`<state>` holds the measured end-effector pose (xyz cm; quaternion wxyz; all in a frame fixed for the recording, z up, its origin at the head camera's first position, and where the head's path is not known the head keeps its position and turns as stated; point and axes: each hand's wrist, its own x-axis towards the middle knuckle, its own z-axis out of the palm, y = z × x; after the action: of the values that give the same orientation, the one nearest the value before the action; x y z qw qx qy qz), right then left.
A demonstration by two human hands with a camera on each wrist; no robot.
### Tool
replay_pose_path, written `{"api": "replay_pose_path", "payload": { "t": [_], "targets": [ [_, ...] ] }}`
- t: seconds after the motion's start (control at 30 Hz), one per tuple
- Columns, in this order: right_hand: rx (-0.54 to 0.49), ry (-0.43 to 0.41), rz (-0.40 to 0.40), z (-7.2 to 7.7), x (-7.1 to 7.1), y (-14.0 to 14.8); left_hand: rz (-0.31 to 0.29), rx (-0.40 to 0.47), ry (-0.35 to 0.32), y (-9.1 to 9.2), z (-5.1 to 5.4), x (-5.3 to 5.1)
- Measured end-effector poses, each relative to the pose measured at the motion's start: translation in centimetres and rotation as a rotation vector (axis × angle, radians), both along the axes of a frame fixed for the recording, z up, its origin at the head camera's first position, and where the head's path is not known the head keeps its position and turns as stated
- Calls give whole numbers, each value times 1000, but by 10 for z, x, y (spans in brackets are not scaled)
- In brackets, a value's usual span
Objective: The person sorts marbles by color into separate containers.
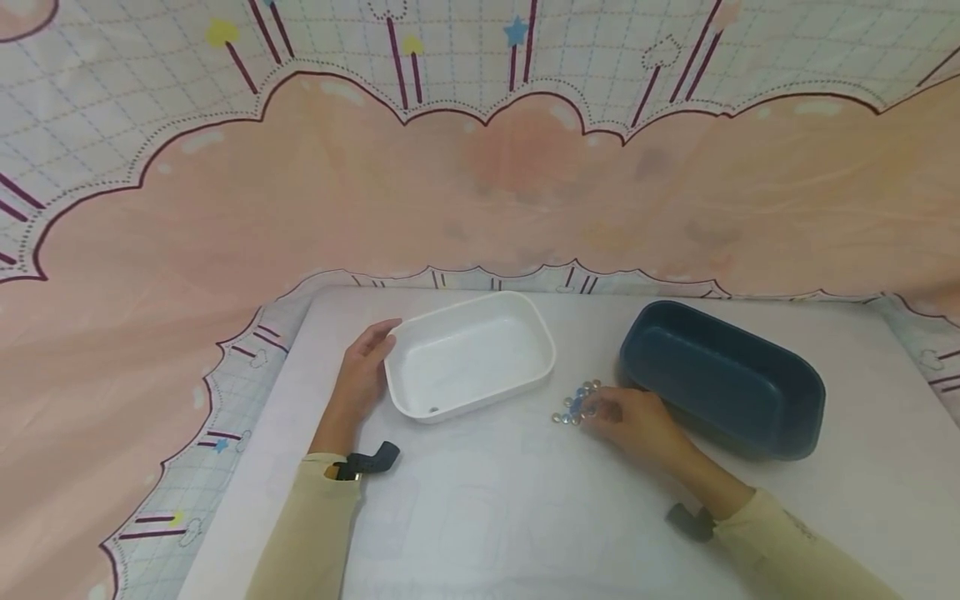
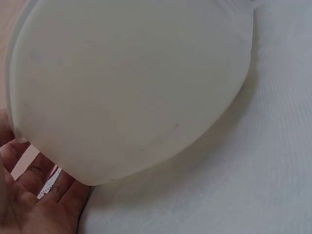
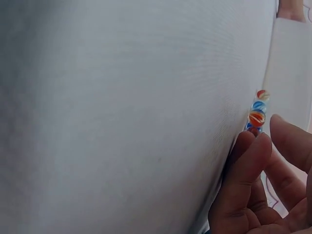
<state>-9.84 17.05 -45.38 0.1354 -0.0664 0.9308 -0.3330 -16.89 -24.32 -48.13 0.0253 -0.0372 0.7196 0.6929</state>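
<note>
At the left, a white rectangular tray (image 1: 468,400) lies on the table, with one small marble (image 1: 433,409) in its near corner. My left hand (image 1: 363,371) grips the tray's left end, thumb at the rim; in the left wrist view its fingers (image 2: 36,178) lie against the outer wall. Several glass marbles (image 1: 567,402) are bunched between the two containers. Over their right side reaches my right hand (image 1: 633,421), fingers bent loosely. In the right wrist view, thumb and fingertips stand apart beside swirled red and blue marbles (image 3: 257,118), with none seen held between them.
A dark blue rectangular tray (image 1: 720,379) stands at the right, just behind my right hand. The table (image 1: 480,517) has a white cover. Patterned cloth (image 1: 420,200) hangs behind and along the left side. Dark wrist mounts (image 1: 375,458) stick out at both sleeves.
</note>
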Motion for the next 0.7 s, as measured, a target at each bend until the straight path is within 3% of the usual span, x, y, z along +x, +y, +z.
{"api": "replay_pose_path", "payload": {
  "t": [0.47,0.7],
  "targets": [
    [1,-35,-7,-1,-4,0,12,13,1,1,-1,-1],
    [9,-9,21,-1,-5,-1,7,20,-2,1,0,-1]
  ]
}}
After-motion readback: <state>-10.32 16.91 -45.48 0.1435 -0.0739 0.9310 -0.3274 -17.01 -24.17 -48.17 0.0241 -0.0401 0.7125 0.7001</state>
